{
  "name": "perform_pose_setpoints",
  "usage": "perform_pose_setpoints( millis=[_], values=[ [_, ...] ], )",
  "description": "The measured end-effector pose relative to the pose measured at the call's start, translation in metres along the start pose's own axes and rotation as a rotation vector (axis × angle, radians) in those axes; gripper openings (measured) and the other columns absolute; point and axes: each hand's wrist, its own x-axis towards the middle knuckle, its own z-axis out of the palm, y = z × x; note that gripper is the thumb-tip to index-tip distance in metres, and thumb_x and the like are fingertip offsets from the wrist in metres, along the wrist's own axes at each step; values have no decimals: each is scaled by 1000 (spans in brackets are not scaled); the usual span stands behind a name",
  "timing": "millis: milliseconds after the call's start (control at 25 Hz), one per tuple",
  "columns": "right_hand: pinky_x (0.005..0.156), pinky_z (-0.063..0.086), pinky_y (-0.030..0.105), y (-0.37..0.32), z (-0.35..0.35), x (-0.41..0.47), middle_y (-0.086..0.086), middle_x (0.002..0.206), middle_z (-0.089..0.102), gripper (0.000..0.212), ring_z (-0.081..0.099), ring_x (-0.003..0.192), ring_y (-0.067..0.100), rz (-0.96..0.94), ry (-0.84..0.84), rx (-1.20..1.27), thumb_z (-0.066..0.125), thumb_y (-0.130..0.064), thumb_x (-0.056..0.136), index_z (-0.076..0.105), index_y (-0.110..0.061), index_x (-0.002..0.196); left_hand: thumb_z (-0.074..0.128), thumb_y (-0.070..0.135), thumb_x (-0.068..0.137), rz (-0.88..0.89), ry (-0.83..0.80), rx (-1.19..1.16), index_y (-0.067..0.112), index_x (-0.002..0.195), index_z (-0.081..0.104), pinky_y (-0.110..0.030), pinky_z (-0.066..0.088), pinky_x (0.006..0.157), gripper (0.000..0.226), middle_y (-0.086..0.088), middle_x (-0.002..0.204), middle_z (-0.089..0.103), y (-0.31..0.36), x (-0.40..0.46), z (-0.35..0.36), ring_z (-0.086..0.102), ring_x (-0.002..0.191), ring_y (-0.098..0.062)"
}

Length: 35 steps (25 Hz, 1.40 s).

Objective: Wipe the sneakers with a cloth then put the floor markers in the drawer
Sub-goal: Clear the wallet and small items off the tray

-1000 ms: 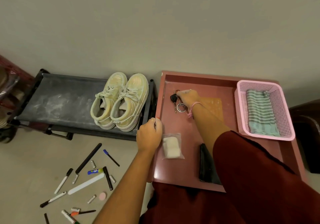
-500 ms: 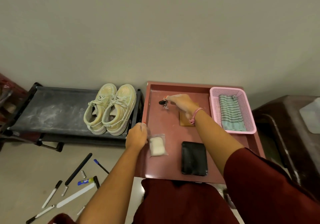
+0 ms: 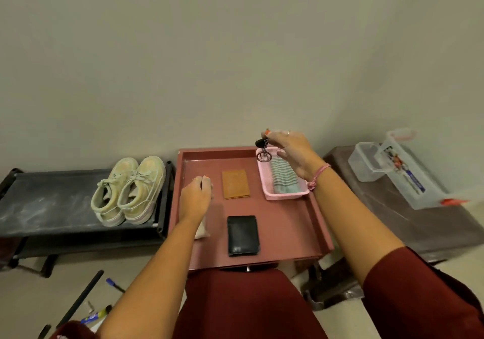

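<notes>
- R hand [image 3: 293,152] raised above the back of the red drawer [image 3: 282,236], thumb + fingers pinching a key bunch [image 3: 262,149]; black fob at the fingertips, metal ring dangling below, over the back-left corner of the pink basket [image 3: 284,194].
- L hand [image 3: 196,199] low over the drawer's left side w/ fingers curled, knuckles up; cannot tell if it grips anything. A small clear bag w/ something pale inside [image 3: 201,231] peeks out from under the wrist.
- Cloth [image 3: 284,181] (green-and-white striped, folded) lies in the pink basket, which sits in the drawer's back-right corner; partly hidden by the R wrist.
- Sneakers [image 3: 128,190]: pale, dusty pair, side by side on the right end of a black shoe rack [image 3: 47,202], toes toward the wall, just left of the drawer. Rack top shows white dust smears.
- Floor markers [image 3: 115,285]: scattered on the floor bottom left, below the rack – a blue-capped pen, a long black stick-like one [image 3: 81,298], a blue-and-yellow tube [image 3: 91,317]; others cut off by the frame edge.
- Also in the drawer: tan flat card holder [image 3: 235,184] mid-back, black wallet [image 3: 243,235] nearer the front, well apart from each other.
- Right of the drawer: dark brown surface [image 3: 419,220] w/ a clear plastic box [image 3: 366,162] and a clear tub w/ printed label [image 3: 408,173].
- Maroon sleeve on R arm, maroon clothing at bottom centre.
</notes>
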Motion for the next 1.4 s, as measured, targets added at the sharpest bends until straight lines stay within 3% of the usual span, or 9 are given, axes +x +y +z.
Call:
perform_pose_setpoints(
  millis=[320,440,560,840,960,1040,1120,1240,1400],
  values=[
    [84,42,27,-25,-130,-44,3,114,68,19,59,112,14,-141,266,60,67,-29,85,71,-16,99,33,39,98,297,-158,294,15,87,63,-35,48,72,40,-7,88,72,86,-35,100,65,80,-30],
    [81,47,26,-22,-175,-45,3,108,69,12,63,102,15,-162,369,73,69,-26,85,70,-19,94,38,33,101,403,-246,310,14,100,63,-36,46,73,31,-8,102,69,118,-51,148,63,91,-29],
    [80,51,26,-6,-214,-32,-3,99,70,11,64,91,11,-177,478,32,70,-20,84,70,-17,95,46,28,98,521,-354,248,16,123,59,-38,48,90,30,-4,124,59,135,-57,198,59,107,-24],
    [77,46,7,38,-270,15,11,95,71,18,61,88,16,-210,637,-478,57,-10,91,72,-2,97,46,25,97,706,-592,442,23,152,27,-43,45,102,58,-3,157,22,170,-54,286,45,131,-25],
    [92,49,29,52,-280,34,10,98,72,17,61,104,24,-159,625,-706,59,-9,90,74,-3,91,47,27,98,701,-653,482,27,154,18,-40,46,102,63,-3,162,8,176,-50,308,44,133,-25],
    [78,50,19,56,-286,46,14,93,73,18,63,86,23,-89,558,-854,57,-5,89,74,1,87,47,26,99,671,-693,468,24,154,18,-39,44,104,63,-4,162,4,175,-48,317,45,132,-26],
    [66,51,27,55,-289,60,21,81,70,20,60,71,28,19,451,-1046,55,-3,88,70,9,82,48,25,99,593,-738,381,19,154,21,-37,41,107,61,-5,160,4,174,-46,323,46,130,-26],
    [54,40,29,46,-285,77,10,58,47,31,54,75,28,188,319,-1319,51,-12,93,58,3,67,49,23,100,468,-771,228,15,152,25,-35,36,111,58,-4,158,11,171,-45,327,42,134,-25],
    [80,48,30,45,-277,92,14,96,65,25,62,97,29,286,210,-1478,51,-20,95,67,-1,99,51,21,99,389,-803,79,14,152,27,-36,34,114,58,-4,155,18,166,-41,331,40,136,-24]
  ],
)
